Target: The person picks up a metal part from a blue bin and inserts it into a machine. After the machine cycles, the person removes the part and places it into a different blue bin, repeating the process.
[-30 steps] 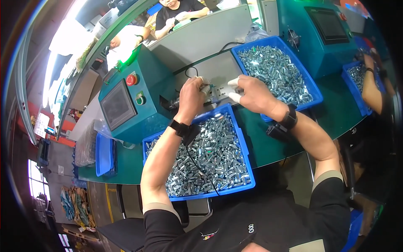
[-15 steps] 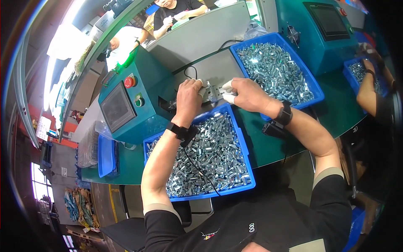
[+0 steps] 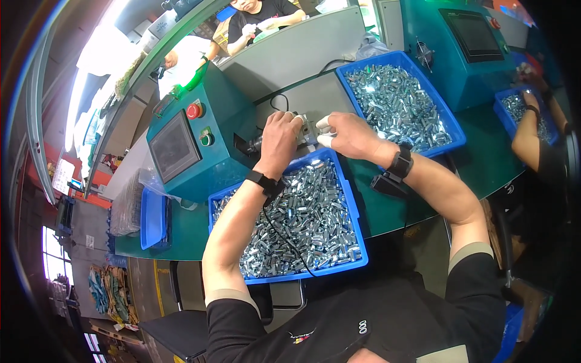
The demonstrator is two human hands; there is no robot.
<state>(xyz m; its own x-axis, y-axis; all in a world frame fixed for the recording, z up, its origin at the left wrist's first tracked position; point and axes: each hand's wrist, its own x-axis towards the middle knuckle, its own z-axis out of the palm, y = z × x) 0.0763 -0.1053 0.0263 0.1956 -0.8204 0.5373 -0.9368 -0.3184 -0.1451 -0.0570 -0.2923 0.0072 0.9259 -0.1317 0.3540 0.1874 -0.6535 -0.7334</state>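
White finger covers sit on the fingertips of both hands. My left hand (image 3: 281, 143) is curled over the left side of a small metal fixture (image 3: 307, 129), next to the teal machine's dark spindle (image 3: 255, 145). Whatever its fingers grip is hidden behind the knuckles. At the fixture's right side, my right hand (image 3: 352, 138) has its thumb and fingers bent toward each other; any small part between them cannot be made out. Below the hands stands a blue bin (image 3: 363, 242) heaped with shiny hexagonal metal pieces (image 3: 302, 224).
A second blue bin (image 3: 455, 124) of similar pieces stands at the far right. At the left is the teal machine (image 3: 221, 127) with a screen (image 3: 174, 145) and red button (image 3: 194, 111). A cable (image 3: 279, 225) hangs from my left wrist. Other people work nearby.
My right hand has shifted slightly left, closer to the fixture, and its fingers have drawn nearer together. My left hand has moved slightly right across the fixture. The view has shifted a little.
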